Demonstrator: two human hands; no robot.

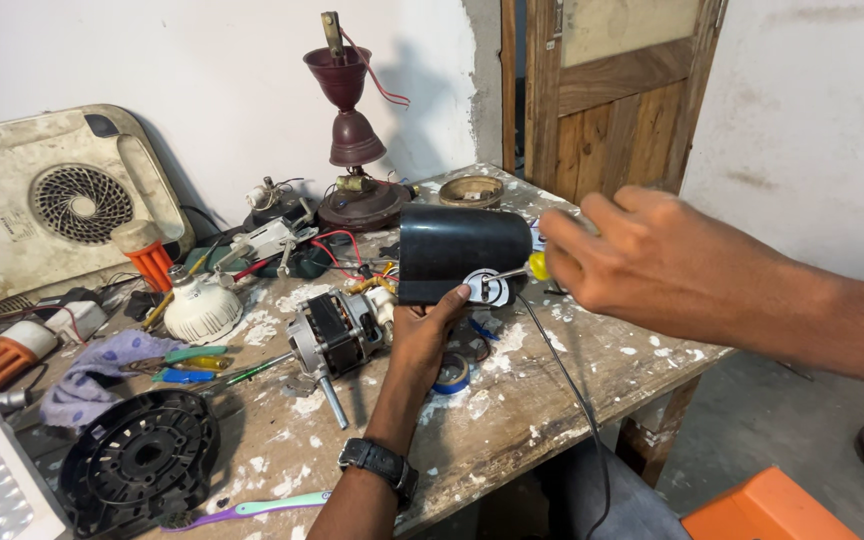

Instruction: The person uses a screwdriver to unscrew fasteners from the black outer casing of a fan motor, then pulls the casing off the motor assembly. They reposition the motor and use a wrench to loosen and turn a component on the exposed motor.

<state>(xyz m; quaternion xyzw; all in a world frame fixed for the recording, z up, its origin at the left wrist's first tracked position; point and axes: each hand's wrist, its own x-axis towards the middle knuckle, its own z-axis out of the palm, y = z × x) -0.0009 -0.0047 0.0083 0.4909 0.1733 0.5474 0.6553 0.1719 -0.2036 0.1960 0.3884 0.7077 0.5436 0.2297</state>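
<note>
Above the paint-spattered wooden table [552, 400], near its far right corner, a black cylindrical housing [457, 250] is held up off the surface. The left hand [427, 330] grips it from below, fingers curled under its lower edge and the thumb pressed beside a small silver bracket [490, 288] fixed at the housing's rim. A black wristwatch [377, 462] sits on that forearm. The right hand [642, 262] is closed tight around the yellow handle of a screwdriver [522, 270], whose thin shaft points left with its tip touching the bracket.

Just below and left of the housing lies an electric motor [337, 335] with a bare steel shaft, and a small roll of blue tape [452, 375] rests beside the left wrist. A dark cable [572, 400] runs from under the housing across the table and over its front edge. Behind the housing stands a maroon fan stem [352, 130] on its round base, with red wires around it. Farther left are a white bulb [202, 310], a purple cloth [102, 365], green-handled pliers [192, 355] and a round black plastic grille [137, 460]. A toothbrush [262, 508] lies at the front edge. An orange stool [762, 510] shows at the lower right, on the floor.
</note>
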